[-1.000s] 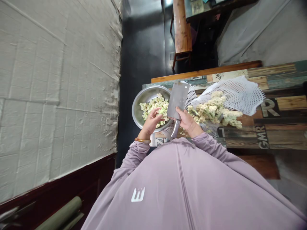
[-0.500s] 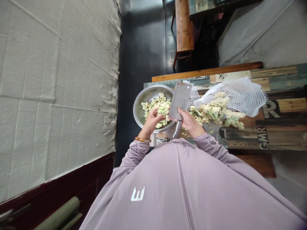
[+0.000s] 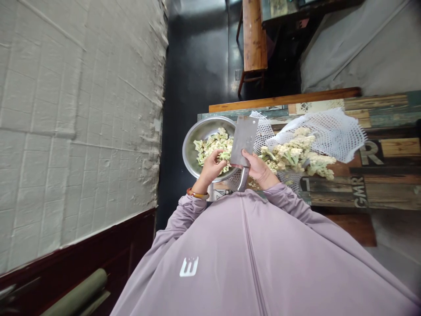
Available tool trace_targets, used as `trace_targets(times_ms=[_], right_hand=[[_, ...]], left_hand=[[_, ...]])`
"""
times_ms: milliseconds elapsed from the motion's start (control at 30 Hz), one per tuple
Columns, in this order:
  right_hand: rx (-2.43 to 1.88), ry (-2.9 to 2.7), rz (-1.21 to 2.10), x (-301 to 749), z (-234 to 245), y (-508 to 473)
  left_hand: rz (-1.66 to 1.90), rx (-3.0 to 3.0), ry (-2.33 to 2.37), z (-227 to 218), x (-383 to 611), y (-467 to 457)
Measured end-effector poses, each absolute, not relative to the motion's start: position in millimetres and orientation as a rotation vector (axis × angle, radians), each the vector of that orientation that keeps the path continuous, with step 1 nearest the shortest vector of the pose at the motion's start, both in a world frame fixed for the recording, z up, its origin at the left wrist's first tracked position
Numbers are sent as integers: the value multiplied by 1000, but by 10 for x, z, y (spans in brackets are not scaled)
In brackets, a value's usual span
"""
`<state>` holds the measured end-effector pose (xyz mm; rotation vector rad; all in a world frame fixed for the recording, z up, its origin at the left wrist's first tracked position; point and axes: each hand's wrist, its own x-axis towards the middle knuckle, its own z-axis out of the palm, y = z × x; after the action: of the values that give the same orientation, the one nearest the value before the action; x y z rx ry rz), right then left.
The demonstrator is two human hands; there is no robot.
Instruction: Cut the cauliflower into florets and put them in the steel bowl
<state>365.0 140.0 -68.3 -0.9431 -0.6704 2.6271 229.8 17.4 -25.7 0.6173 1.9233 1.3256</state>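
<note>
My right hand [image 3: 257, 166] is wrapped round a cleaver [image 3: 244, 138] where blade and handle meet, thumb flat on the blade. The blade points away from me, with its edge side toward my left hand [image 3: 211, 169]. My left fingers are closed on a pale green cauliflower floret [image 3: 225, 155], partly hidden by the fingers and close beside the blade. Both are over the right part of a round metal bowl [image 3: 187, 151]. Cut cauliflower pieces [image 3: 207, 145] lie inside the bowl.
Right of the cleaver, larger cauliflower chunks [image 3: 292, 151] lie on white foam netting [image 3: 338, 131] on the patchwork wooden table [image 3: 391, 188]. A wooden bench [image 3: 254, 39] stands beyond on the dark floor. A white wall [image 3: 82, 131] rises at the left.
The cleaver has shifted slightly left and turned more upright. My left hand has moved slightly, and less of the held floret shows between its fingers.
</note>
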Motion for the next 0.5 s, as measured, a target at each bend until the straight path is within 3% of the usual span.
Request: trace_targets(times_ms=[500], right_hand=[[-946,-759,2514,3661,-496,1396]], left_hand=[[1484,213,1606,-137,2291,286]])
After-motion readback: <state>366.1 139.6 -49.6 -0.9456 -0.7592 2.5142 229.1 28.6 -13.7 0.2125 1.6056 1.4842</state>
